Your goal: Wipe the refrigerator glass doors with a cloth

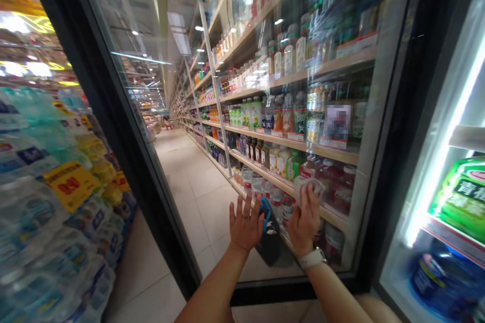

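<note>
My right hand (306, 218) presses a crumpled white cloth (298, 187) to the glass door (212, 257), its fingers together over it. A pale watch band circles that wrist. To its left, my left hand (245, 226) holds nothing, its fingers spread and its palm towards the glass. Just beside the left hand, a dark grey object with a blue loop-like part (267, 212) shows low down, apparently through or in the glass. What it is, I cannot tell. Bottles on shelves show in the pane behind both hands.
The door's black frame (151, 176) slants down on the left and runs along the bottom. Beyond it are stacked water packs (30, 217) and a yellow price sign (71, 184). A lit cooler with a green-labelled bottle pack (464, 197) and a blue pack (443, 277) stands right.
</note>
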Available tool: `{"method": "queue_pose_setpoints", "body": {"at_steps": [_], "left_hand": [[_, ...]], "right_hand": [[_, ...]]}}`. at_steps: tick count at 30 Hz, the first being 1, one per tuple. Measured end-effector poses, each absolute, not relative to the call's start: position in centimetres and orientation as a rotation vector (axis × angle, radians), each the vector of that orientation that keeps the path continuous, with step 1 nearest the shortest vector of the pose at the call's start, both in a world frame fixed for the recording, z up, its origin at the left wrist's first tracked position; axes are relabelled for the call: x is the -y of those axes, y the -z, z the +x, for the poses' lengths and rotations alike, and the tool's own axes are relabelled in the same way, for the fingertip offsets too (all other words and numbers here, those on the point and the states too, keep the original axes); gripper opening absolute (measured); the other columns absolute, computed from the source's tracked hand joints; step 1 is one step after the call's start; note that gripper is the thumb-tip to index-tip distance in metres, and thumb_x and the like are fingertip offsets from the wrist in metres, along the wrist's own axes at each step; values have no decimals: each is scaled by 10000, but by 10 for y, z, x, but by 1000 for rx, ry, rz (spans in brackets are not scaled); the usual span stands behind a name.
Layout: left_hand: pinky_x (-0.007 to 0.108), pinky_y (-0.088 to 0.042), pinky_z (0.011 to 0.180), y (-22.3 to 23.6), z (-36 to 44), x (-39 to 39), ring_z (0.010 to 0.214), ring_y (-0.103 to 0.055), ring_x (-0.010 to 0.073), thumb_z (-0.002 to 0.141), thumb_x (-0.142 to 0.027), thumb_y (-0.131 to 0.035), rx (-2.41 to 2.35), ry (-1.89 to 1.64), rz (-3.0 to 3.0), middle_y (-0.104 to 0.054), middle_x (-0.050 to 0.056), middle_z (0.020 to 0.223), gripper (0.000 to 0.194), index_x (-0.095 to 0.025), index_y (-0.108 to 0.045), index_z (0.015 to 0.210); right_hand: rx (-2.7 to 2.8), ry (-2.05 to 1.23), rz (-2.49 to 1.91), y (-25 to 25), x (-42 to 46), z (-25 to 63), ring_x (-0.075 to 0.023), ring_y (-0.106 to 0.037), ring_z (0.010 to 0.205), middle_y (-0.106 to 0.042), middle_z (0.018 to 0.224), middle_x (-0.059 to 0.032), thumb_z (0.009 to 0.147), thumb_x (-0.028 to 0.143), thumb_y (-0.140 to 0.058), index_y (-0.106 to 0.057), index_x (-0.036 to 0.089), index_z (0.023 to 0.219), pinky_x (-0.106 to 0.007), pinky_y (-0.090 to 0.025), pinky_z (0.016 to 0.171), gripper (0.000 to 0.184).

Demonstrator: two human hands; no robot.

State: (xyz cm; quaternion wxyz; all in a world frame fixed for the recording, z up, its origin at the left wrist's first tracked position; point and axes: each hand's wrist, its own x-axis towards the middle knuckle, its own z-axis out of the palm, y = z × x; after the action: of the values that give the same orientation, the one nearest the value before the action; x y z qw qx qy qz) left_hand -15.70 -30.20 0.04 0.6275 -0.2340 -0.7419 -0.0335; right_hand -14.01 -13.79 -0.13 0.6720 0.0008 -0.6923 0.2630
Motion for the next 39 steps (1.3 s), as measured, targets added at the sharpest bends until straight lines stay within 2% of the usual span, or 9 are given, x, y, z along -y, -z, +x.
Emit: {"method": "queue_pose_setpoints", "body": {"at_steps": [6,10,13,19,23,27,33,36,39], "left_hand": [[450,-127,1240,-2,-161,303,1504,-154,243,920,-309,-505,1690,87,-552,-314,97,1571,656,-218,-266,1525],[451,-113,1242,-3,-164,305,1504,-150,243,944,-320,-431,1673,85,-571,-253,82,1592,615,-212,-263,1525],[447,-117,1243,-3,-166,307,1505,-144,241,945,-313,-466,1665,37,-554,-227,78,1597,630,-220,-248,1529],[470,-161,1235,-3,-168,308,1497,-170,256,927,-285,-520,1655,-22,-531,-260,107,1585,654,-218,-265,1526],[491,-168,1231,-2,-167,308,1492,-190,272,906,-291,-550,1692,-8,-532,-297,125,1570,682,-217,-273,1525],[486,-151,1235,-4,-162,307,1499,-171,275,889,-295,-578,1719,7,-533,-288,121,1577,717,-208,-264,1528],[469,-128,1240,-8,-158,305,1513,-111,267,898,-264,-550,1705,-4,-535,-190,87,1614,705,-201,-246,1532],[471,-123,1241,-7,-157,305,1512,-119,274,894,-266,-556,1716,8,-532,-187,86,1616,707,-202,-254,1530],[481,-138,1238,-5,-157,305,1509,-138,278,888,-282,-568,1715,0,-524,-210,101,1609,724,-205,-249,1533]], "right_hand": [[1700,-462,274,35,169,-137,-224,-440,1392,-532,1452,-86,938,52,-372,-378,259,1500,-491,-395,1130,598],[1726,-373,392,78,189,-138,-172,-452,1381,-599,1384,-77,871,-48,-362,-463,209,1443,-398,-387,1143,636],[1717,-318,446,103,188,-140,-162,-472,1363,-594,1386,-100,845,-67,-389,-546,166,1369,-361,-365,1157,595],[1787,-184,594,90,160,-133,-139,-573,1248,-678,1275,-45,890,-21,-380,-640,214,1254,-335,-381,1135,505],[1815,-151,536,65,142,-127,-134,-568,1255,-677,1280,-29,890,-24,-346,-620,241,1285,-359,-325,1172,549],[1830,-187,347,46,122,-127,-186,-472,1366,-631,1343,-78,894,-1,-381,-580,212,1334,-433,-261,1206,527],[1702,-420,25,-1,80,-128,-276,-242,1486,-434,1524,-127,924,71,-341,-308,208,1535,-588,-237,1185,627],[1628,-510,-62,-17,70,-130,-304,-260,1478,-367,1562,-142,927,105,-344,-285,194,1545,-621,-233,1174,628],[1597,-538,-40,-18,76,-133,-296,-349,1443,-391,1547,-148,936,110,-333,-310,191,1536,-585,-298,1163,606]]}}
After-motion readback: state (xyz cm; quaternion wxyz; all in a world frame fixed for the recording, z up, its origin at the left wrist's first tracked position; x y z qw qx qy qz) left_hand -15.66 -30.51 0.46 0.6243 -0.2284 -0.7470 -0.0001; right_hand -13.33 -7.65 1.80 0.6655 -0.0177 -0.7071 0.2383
